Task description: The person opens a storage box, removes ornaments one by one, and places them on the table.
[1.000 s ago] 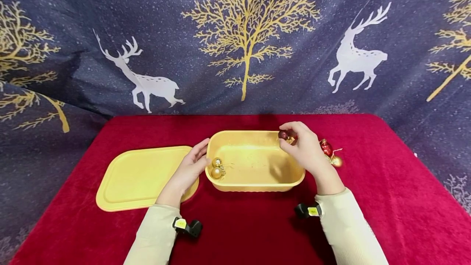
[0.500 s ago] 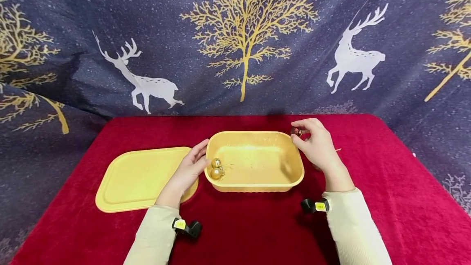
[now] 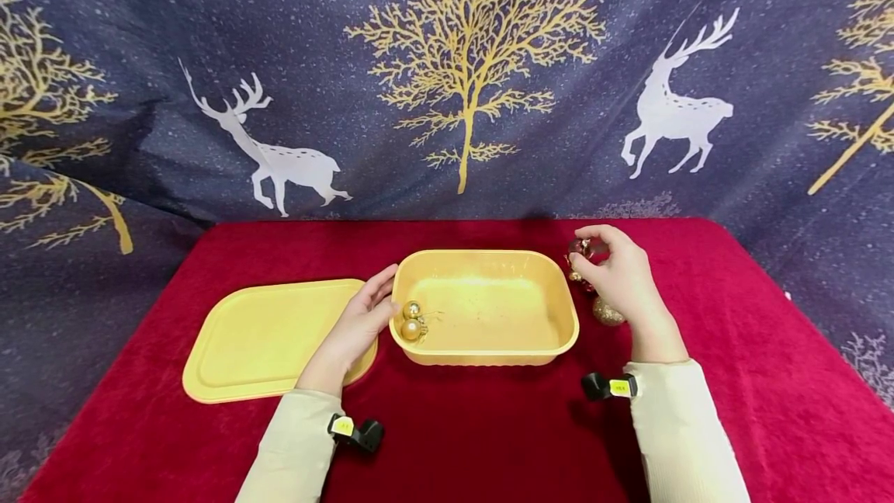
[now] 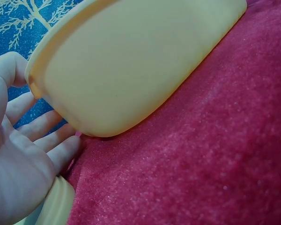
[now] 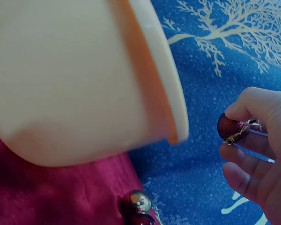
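Observation:
A yellow plastic box (image 3: 482, 359) stands on the red cloth, with two small gold bauble ornaments (image 3: 412, 329) inside at its left end. My left hand (image 3: 359, 324) grips the box's left end, thumb at the rim and fingers along the outer wall. In the left wrist view the same hand (image 4: 23, 140) shows its fingers spread against that wall. Past the box's right end, my right hand (image 3: 618, 274) pinches a dark red glitter bauble (image 5: 229, 127) with a gold string between thumb and fingers.
Left of the box lies its yellow lid (image 3: 268, 340), partly under my left forearm. A gold glitter bauble (image 3: 608, 312) rests below my right hand. Near it are other baubles, including a shiny gold one (image 5: 141, 202), partly hidden. A dark blue cloth (image 3: 545, 177) hangs behind.
My right hand has moved right, from over the box's right end to outside it, still pinching the dark red bauble. My left hand and the box have stayed put.

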The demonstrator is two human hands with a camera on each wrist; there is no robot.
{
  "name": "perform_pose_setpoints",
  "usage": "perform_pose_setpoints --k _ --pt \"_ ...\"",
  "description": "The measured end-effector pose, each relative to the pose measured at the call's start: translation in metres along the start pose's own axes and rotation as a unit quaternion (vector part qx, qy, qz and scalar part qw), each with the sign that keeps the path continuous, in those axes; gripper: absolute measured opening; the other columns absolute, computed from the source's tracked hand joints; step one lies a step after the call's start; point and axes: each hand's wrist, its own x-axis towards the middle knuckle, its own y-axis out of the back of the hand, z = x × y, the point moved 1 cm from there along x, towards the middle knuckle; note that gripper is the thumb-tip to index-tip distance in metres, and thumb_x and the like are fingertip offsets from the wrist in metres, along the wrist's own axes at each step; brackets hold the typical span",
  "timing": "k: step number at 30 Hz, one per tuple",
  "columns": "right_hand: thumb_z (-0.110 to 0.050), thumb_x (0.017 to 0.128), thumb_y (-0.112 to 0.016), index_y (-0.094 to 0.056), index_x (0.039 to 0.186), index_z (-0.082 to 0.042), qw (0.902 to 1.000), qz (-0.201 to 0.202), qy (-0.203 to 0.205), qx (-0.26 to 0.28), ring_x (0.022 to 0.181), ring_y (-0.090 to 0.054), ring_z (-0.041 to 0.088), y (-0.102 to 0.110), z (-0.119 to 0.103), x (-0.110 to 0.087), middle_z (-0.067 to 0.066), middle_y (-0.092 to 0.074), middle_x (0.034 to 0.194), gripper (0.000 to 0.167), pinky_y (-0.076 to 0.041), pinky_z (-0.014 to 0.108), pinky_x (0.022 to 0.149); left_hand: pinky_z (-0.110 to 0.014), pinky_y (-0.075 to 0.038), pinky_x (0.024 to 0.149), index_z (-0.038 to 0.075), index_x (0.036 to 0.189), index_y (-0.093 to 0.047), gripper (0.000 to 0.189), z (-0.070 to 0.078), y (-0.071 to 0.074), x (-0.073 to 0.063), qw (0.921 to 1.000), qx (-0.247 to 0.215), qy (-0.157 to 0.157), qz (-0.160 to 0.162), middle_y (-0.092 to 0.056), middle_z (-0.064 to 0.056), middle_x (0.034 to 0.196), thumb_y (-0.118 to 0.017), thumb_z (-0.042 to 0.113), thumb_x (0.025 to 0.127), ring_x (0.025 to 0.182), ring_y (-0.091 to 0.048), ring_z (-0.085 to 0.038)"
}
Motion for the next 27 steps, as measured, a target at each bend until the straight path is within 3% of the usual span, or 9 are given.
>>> perform_pose_setpoints --k 3,10,19,27 --pt "-0.008 0.081 -0.067 -0.064 0.112 -0.004 0.9998 0.007 -0.003 -0.016 0.059 -0.057 0.006 0.003 0.002 0.000 0.017 -0.066 0.092 0.032 -0.046 0.017 0.056 -0.017 -0.039 0.095 0.013 0.150 -0.023 0.065 0.000 -0.001 0.000 1.0000 0.003 0.001 0.000 -0.031 -0.015 0.151 -0.045 0.000 0.091 0.138 -0.030 -0.025" --pt "-0.014 0.081 -0.067 -0.065 0.113 -0.006 0.9991 0.015 -0.020 -0.034 0.064 -0.050 -0.007 0.011 0.012 0.000 0.015 -0.069 0.090 0.033 -0.041 0.017 0.062 -0.016 -0.039 0.095 0.012 0.150 -0.022 0.064 0.002 0.000 -0.001 1.0000 0.010 0.001 -0.001 -0.030 -0.016 0.152 -0.044 0.000 0.091 0.139 -0.029 -0.026" --pt "-0.018 0.082 -0.068 -0.065 0.113 -0.006 0.9982 0.024 -0.035 -0.042 0.088 -0.062 0.025 0.018 0.027 -0.002 0.016 -0.069 0.096 0.033 -0.043 0.026 0.074 -0.012 -0.040 0.092 0.010 0.150 -0.022 0.065 0.001 0.000 0.000 1.0000 0.008 -0.002 0.000 -0.029 -0.018 0.152 -0.044 -0.001 0.091 0.139 -0.029 -0.027" --pt "-0.023 0.084 -0.069 -0.065 0.111 -0.005 0.9979 0.035 -0.044 -0.030 0.077 -0.046 -0.016 0.025 0.043 -0.003 0.015 -0.068 0.097 0.033 -0.041 0.020 0.074 -0.012 -0.040 0.091 0.010 0.150 -0.022 0.064 -0.001 0.000 0.000 1.0000 0.000 -0.007 -0.002 -0.029 -0.016 0.152 -0.044 0.000 0.091 0.139 -0.029 -0.027"
